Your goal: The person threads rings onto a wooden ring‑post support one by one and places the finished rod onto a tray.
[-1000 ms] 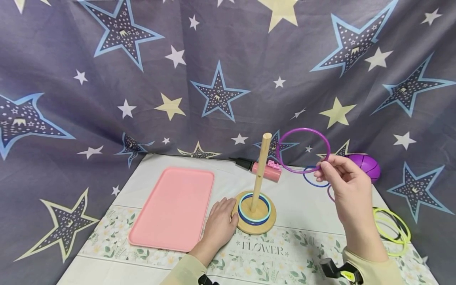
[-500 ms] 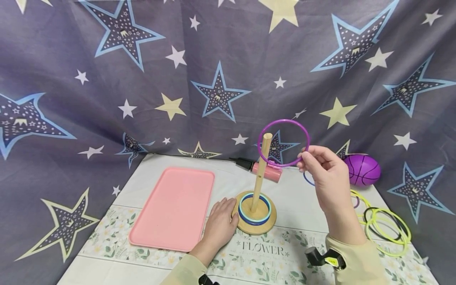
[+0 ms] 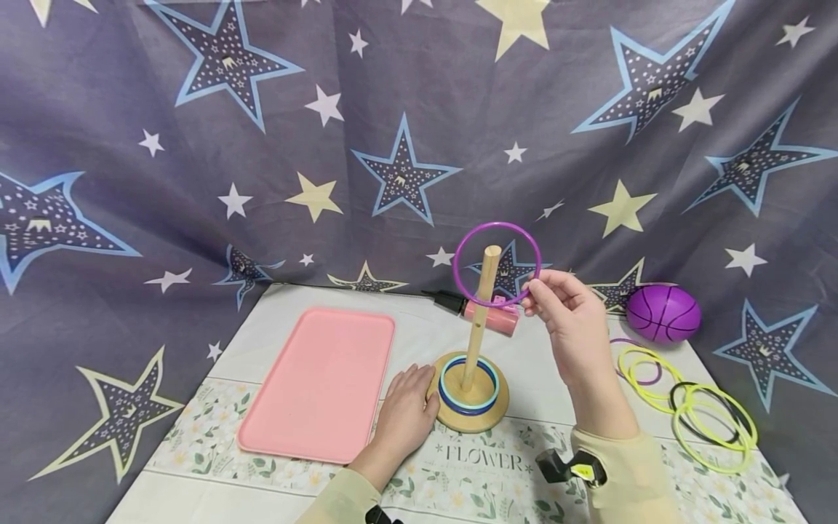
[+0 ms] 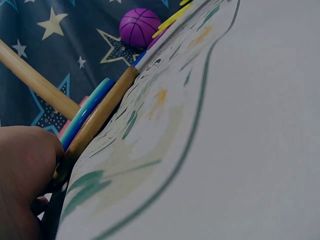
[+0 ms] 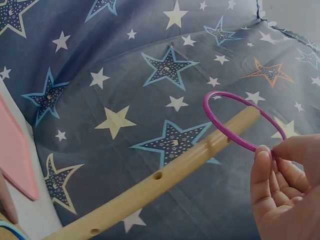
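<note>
A purple ring [image 3: 460, 280] is pinched between the thumb and fingers of my right hand [image 3: 568, 320]. It is tilted and appears to encircle the upper end of the wooden post [image 3: 476, 335]; the right wrist view shows its near rim crossing in front of the post [image 5: 185, 160]. The post stands upright on a round wooden base [image 3: 468, 422]. A light blue ring [image 3: 495, 389] and a dark blue ring [image 3: 458, 409] lie around its foot. My left hand [image 3: 406, 411] rests on the left edge of the base, fingers extended.
A pink tray [image 3: 317, 386] lies left of the left hand. Behind the post lies a pink and black pump-like object [image 3: 491, 316]. At right are a purple ball [image 3: 663, 313], several yellow rings [image 3: 746, 444], a black ring [image 3: 707, 438] and another purple ring [image 3: 657, 375].
My right hand has moved left with the purple ring, bringing it from right of the post to its upper end. My left hand has stayed on the base.
</note>
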### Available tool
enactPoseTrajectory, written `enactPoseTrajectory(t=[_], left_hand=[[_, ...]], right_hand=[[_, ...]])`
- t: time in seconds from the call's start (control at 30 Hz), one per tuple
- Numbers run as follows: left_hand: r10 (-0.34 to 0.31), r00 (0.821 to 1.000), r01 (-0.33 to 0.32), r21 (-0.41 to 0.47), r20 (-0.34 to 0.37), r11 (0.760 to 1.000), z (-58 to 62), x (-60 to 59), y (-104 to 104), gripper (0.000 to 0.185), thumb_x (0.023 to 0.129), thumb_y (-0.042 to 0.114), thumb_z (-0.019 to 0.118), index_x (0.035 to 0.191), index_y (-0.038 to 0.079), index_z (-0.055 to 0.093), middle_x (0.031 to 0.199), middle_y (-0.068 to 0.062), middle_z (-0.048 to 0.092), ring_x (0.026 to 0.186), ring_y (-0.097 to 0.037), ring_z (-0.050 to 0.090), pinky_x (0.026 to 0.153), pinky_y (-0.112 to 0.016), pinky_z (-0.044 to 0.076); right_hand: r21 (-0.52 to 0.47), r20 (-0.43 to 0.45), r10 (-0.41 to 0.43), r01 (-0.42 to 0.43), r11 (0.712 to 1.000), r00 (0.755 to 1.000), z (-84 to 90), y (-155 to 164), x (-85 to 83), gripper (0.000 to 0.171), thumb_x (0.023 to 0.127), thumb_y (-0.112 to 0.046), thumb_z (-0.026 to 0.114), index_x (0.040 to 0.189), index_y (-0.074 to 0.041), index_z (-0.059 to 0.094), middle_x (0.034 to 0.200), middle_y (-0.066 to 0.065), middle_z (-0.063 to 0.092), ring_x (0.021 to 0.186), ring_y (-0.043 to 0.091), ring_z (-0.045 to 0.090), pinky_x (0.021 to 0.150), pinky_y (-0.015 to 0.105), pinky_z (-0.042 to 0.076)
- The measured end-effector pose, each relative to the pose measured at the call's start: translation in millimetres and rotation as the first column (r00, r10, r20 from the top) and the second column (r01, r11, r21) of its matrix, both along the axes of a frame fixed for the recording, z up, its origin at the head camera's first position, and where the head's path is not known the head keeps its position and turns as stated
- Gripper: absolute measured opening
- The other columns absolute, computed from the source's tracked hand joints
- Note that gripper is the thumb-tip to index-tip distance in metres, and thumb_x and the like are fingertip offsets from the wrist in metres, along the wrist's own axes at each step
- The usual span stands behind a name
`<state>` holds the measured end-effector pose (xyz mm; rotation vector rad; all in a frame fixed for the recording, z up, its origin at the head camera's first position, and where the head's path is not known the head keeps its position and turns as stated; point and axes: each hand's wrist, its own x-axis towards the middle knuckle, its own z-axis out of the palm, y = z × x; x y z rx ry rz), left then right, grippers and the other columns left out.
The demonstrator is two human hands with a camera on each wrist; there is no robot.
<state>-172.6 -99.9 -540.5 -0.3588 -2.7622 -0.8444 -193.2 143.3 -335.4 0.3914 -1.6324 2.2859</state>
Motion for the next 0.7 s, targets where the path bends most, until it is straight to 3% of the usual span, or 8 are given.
enactPoseTrajectory(t=[0.23,0.4,0.57,0.7], left_hand=[[0.002,1.000,-0.002,-0.004,-0.004,1.000,-0.4,-0.1,0.9,0.051,0.108,0.017,0.066,0.154,-0.005,0.059,0.158,-0.023,0.059,0.155,-0.043,0.046,0.132,-0.060,0.028],[0.004,1.000,-0.004,-0.005,-0.002,1.000,-1.6,-0.3,0.4,0.051,0.108,0.017,0.066,0.154,-0.005,0.059,0.158,-0.022,0.059,0.155,-0.043,0.046,0.132,-0.059,0.028],[0.007,1.000,-0.007,-0.016,-0.005,1.000,-2.8,-1.2,0.5,0.051,0.109,0.018,0.066,0.154,-0.004,0.059,0.158,-0.022,0.059,0.155,-0.042,0.046,0.132,-0.059,0.028],[0.008,1.000,-0.008,-0.021,-0.010,1.000,-3.8,-2.0,1.0,0.051,0.108,0.018,0.065,0.154,-0.004,0.060,0.158,-0.021,0.060,0.155,-0.042,0.047,0.132,-0.059,0.028]], right_hand=[[0.008,0.073,0.005,-0.005,1.000,0.997,-16.8,-1.1,-3.8,0.011,0.108,0.001,0.067,0.113,0.010,0.069,0.091,0.005,0.076,0.077,0.012,0.071,0.073,0.024,0.063],[-0.002,0.120,0.009,-0.009,1.000,0.993,-29.3,-0.2,-6.0,0.005,0.108,0.001,0.067,0.109,0.003,0.072,0.088,0.005,0.074,0.076,0.012,0.071,0.072,0.023,0.062],[-0.021,0.164,0.030,-0.027,0.999,0.986,-40.5,1.5,-6.6,0.011,0.108,0.003,0.066,0.106,-0.003,0.073,0.085,0.004,0.073,0.075,0.012,0.071,0.072,0.022,0.062],[-0.018,0.207,0.043,-0.040,0.999,0.977,-49.7,3.7,-6.6,0.006,0.108,0.001,0.066,0.109,0.000,0.072,0.085,0.004,0.072,0.075,0.012,0.071,0.073,0.021,0.062]])
